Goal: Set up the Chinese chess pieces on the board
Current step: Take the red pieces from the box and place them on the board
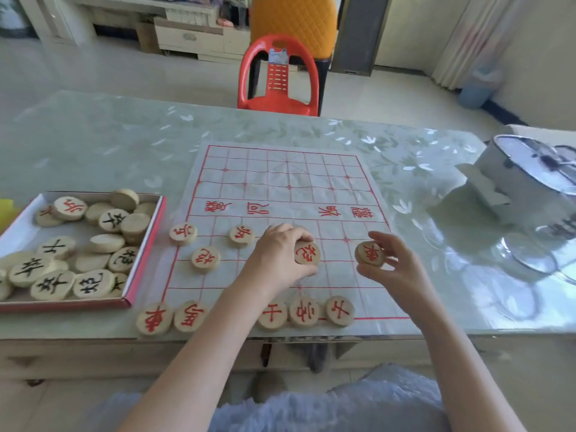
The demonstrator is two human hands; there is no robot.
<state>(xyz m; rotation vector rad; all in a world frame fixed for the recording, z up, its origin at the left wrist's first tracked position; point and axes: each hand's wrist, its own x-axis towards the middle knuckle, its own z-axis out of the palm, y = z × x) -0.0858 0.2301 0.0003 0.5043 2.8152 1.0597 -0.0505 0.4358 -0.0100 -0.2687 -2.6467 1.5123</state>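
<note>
The glass-topped desk (93,145) carries the board (280,182), a row of red pieces (304,311) lining its near edge. Above it the left grip (277,260) curls round a red piece (307,253) and the right grip (396,266) pinches a second red piece (370,253). The box (146,244) lies left, open grid farther on, a red chair (277,79) beyond

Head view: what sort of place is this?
Probably a home living room: table under a floral plastic cover, red plastic chair beyond it, low drawer cabinet by the far wall.
</note>
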